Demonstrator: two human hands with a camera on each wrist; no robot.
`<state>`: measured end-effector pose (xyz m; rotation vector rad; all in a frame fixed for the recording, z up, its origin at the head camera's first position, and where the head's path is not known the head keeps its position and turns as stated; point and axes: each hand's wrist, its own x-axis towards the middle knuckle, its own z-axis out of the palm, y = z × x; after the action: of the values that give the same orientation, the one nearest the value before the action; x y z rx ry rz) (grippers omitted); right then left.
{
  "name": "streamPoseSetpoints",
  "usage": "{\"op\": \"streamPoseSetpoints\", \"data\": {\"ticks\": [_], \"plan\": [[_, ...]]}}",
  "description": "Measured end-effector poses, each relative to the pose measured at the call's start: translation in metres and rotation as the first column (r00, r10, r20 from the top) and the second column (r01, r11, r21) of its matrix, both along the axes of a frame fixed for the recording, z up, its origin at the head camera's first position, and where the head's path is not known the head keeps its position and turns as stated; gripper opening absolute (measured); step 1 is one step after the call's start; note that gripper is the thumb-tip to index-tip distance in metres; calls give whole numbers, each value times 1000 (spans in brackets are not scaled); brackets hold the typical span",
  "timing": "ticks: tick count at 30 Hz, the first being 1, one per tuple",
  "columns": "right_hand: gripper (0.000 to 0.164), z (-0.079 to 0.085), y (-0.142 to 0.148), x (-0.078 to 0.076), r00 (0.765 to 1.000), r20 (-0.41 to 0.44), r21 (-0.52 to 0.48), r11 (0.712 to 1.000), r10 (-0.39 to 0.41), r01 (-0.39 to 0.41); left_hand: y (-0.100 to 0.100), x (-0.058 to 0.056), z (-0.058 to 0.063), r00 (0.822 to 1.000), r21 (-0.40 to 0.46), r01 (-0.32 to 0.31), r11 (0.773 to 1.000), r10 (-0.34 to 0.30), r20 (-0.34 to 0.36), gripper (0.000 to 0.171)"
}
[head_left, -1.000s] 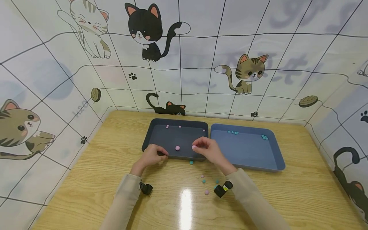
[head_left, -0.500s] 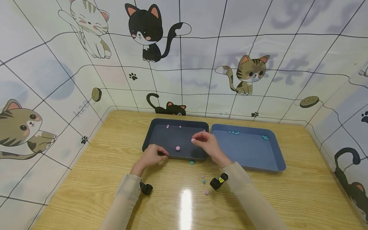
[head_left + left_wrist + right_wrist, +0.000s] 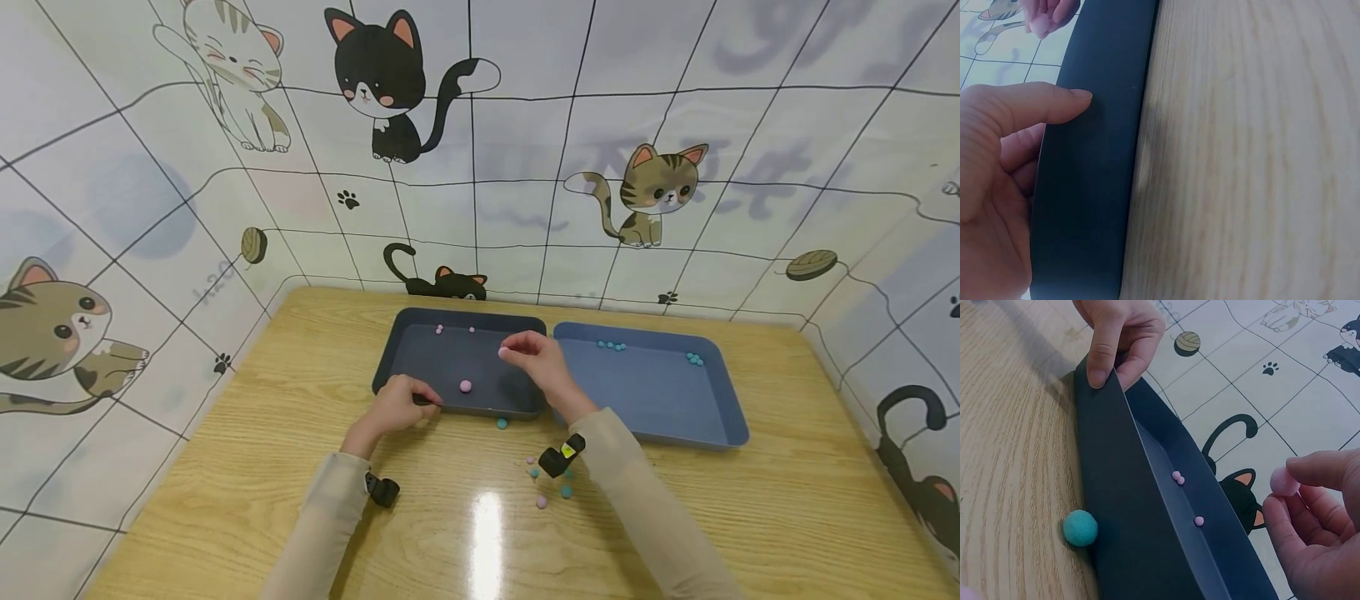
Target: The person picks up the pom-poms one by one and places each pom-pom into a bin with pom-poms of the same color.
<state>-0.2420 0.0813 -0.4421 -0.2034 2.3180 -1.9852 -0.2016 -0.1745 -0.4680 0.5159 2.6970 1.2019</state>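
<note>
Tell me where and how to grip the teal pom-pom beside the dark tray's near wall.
Probably pinch the teal pom-pom by its left and right sides, from above: it is round, and the dark tray crowds its far side.

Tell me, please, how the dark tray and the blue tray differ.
The dark tray is near-black, while the blue tray is paler. The dark tray contains pink balls; the blue tray, teal balls. The left hand grips the dark tray's near wall; the blue tray is not gripped. Both are shallow, rounded rectangles.
</note>
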Motion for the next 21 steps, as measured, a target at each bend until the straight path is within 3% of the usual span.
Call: {"op": "streamPoseSetpoints", "data": {"ticks": [10, 21], "plan": [[27, -2, -7, -12, 996, 77, -57, 997, -41, 46, -1, -1, 2, 1000, -4, 10, 1000, -10, 3, 7], [24, -2, -13, -17, 994, 92, -100, 993, -58, 68, -1, -2, 1, 1000, -11, 15, 1000, -15, -12, 7]]}}
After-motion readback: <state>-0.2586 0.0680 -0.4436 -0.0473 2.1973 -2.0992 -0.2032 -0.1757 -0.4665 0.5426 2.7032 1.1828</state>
